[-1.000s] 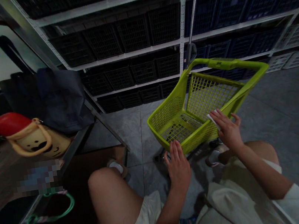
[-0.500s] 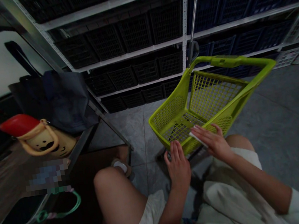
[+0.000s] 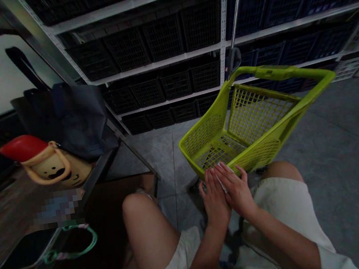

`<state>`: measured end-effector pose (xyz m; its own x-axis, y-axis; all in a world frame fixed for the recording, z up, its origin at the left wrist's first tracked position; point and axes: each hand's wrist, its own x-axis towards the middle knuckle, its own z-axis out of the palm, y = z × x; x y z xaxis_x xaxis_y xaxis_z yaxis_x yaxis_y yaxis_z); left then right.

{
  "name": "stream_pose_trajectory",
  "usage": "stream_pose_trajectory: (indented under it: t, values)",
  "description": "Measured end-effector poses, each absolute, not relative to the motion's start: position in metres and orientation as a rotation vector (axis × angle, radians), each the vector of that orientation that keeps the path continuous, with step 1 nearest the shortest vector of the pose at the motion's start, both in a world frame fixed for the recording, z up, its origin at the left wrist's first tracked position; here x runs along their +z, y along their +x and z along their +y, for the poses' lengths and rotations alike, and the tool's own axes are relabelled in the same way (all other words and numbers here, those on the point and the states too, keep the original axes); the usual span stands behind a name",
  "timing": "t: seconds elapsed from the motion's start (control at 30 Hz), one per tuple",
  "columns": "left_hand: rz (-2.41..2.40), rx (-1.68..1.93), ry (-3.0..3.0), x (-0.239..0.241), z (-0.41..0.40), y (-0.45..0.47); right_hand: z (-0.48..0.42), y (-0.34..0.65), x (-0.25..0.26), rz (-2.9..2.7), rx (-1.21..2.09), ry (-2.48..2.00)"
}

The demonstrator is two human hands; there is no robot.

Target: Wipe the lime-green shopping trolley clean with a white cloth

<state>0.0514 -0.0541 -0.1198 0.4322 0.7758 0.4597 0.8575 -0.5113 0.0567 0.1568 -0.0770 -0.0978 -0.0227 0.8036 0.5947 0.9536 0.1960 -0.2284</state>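
Observation:
A lime-green plastic shopping cart with mesh sides stands in front of my knees. My left hand grips the near corner of its rim, fingers laid over the edge and thumb to the side. Beside it, touching, my right hand presses a folded white cloth against the rim. Only a thin white strip of the cloth shows between the two hands; the rest is under my right fingers. The inside of the cart's basket shows its grid floor.
A desk at left bears a red-capped, face-printed bag, a dark tote bag, a phone and a green cord loop. Behind the cart, white metal shelves hold black and blue crates. A metal pole rises behind the cart.
My right hand has slid left along the cart's rim with the white cloth, coming up against my left hand. The left hand stays on the rim. My left knee has shifted slightly right.

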Motion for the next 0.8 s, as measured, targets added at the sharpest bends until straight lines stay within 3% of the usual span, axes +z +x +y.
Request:
stream_pose_trajectory:
  t: [0.23,0.4,0.53,0.7,0.8]
  values:
    - [-1.445,-0.629,-2.501,-0.115,-0.050,0.046,-0.066,0.260,-0.085,-2.241,-0.372,-1.398]
    - [-1.456,-0.607,-2.503,-0.111,-0.053,0.050,-0.065,0.328,-0.079,-1.797,-0.607,-1.766]
    - [-1.468,-0.598,-2.501,-0.111,-0.056,0.053,-0.068,0.269,-0.085,-1.601,-0.571,-1.872]
    - [-1.442,-0.610,-2.495,-0.120,-0.055,0.051,-0.074,0.162,-0.093,-1.833,-0.316,-1.655]
    - [-1.437,-0.623,-2.493,-0.122,-0.053,0.048,-0.074,0.162,-0.092,-1.965,-0.303,-1.559]
